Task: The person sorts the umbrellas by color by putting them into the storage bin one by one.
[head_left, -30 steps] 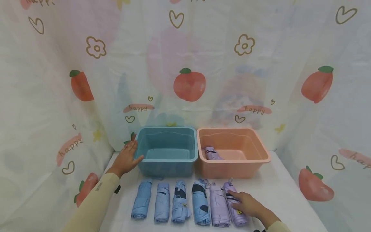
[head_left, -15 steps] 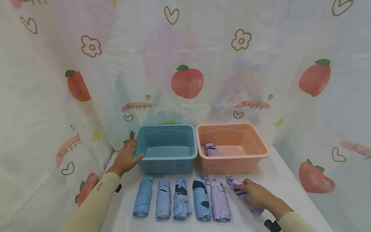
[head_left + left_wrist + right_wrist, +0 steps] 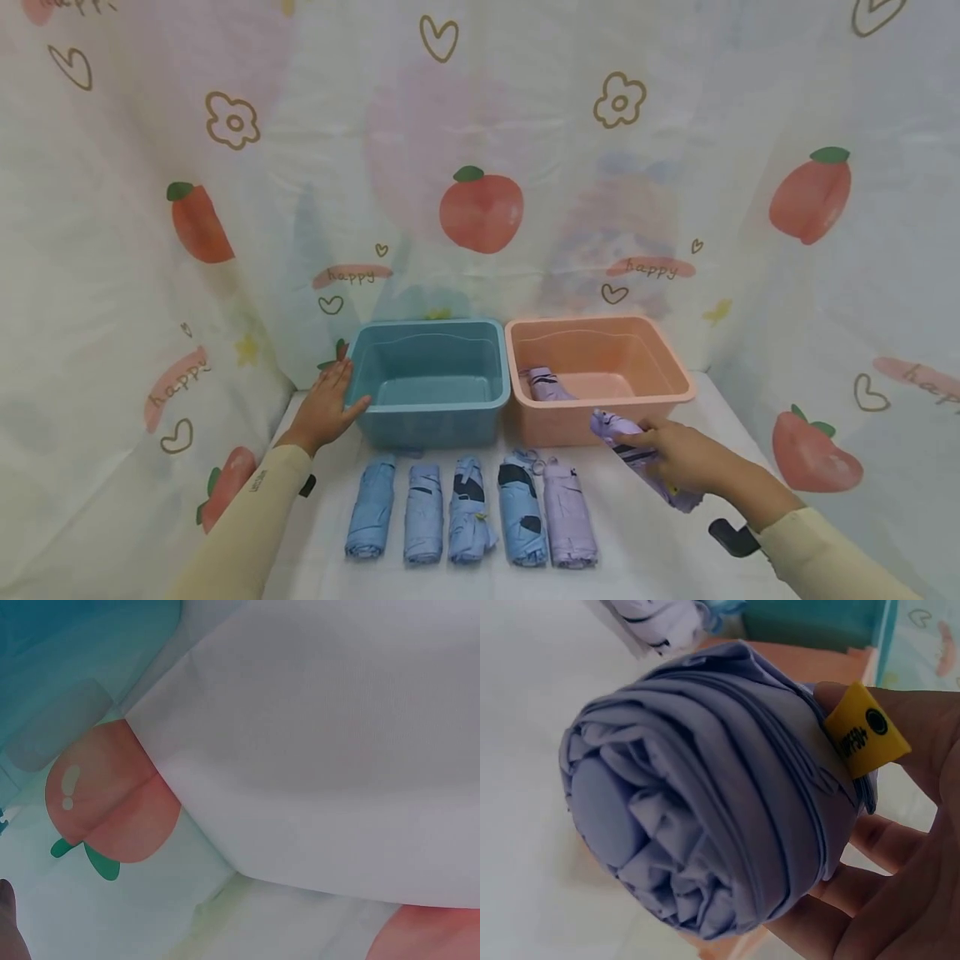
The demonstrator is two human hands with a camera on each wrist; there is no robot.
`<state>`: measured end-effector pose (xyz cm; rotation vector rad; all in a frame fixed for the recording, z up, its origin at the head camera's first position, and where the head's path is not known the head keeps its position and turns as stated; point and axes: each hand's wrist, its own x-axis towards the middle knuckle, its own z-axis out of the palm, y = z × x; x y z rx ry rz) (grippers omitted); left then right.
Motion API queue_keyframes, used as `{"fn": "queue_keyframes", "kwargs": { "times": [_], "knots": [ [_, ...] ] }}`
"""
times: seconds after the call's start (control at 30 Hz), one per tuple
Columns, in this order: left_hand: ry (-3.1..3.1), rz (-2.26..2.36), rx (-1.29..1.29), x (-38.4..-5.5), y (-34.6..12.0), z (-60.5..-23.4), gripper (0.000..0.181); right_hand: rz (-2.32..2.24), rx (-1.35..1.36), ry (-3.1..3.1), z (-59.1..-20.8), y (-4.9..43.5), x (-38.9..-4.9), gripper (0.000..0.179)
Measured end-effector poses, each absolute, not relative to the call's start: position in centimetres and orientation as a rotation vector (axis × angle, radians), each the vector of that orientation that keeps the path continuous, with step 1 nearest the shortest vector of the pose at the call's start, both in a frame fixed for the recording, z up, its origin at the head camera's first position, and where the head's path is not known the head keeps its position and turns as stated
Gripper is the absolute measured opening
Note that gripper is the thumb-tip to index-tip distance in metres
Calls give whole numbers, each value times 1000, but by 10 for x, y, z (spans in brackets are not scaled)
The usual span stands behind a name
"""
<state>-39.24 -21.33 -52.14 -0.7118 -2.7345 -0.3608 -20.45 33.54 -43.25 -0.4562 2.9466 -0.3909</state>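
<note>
My right hand [image 3: 688, 457] grips a folded purple umbrella [image 3: 624, 435], lifted in front of the pink tub [image 3: 600, 423] and tilted. In the right wrist view, the fingers curl round its rolled fabric, and a yellow tag [image 3: 866, 731] sticks out near the thumb. My left hand [image 3: 321, 410] rests with straight fingers against the left side of the blue tub [image 3: 431, 427]. Only a fingertip [image 3: 9, 922] shows in the left wrist view. Another purple umbrella [image 3: 549, 385] lies inside the pink tub at its left; the blue tub holds nothing.
Along the white table [image 3: 637, 558] lies a row of folded umbrellas: several blue ones, such as the leftmost blue umbrella [image 3: 370, 508], and a purple umbrella [image 3: 570, 517] at the right end. A printed curtain [image 3: 480, 108] encloses the back and sides.
My right hand has taken the rightmost purple umbrella from the row and raised it right and forward, towards the pink tub. The left hand stays at the blue tub; the view shifts slightly.
</note>
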Motion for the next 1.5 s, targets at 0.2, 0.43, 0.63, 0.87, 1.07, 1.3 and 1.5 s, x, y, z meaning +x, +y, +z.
{"fn": "queue_keyframes", "kwargs": {
  "times": [0.2,0.43,0.63,0.87,1.07,1.3,1.5],
  "knots": [
    [-2729,-363,-687,-394,-216,-524,85,-300,-566,3014,-409,340,-224,51],
    [-2723,-356,-678,-394,-219,-525,85,-249,-627,3062,-383,340,-251,52],
    [-2730,-360,-680,-397,-219,-525,84,-232,-626,3064,-370,342,-281,52],
    [-2720,-369,-685,-396,-217,-524,84,-240,-622,3053,-362,344,-320,55],
    [-2712,-326,-699,-400,-216,-524,83,-306,-620,3051,-369,348,-348,52],
    [-2697,-319,-713,-399,-216,-523,83,-487,-495,2930,-394,348,-378,52],
    [-2671,-334,-740,-400,-215,-526,82,-320,-347,2932,-421,350,-399,49]
  ]
}}
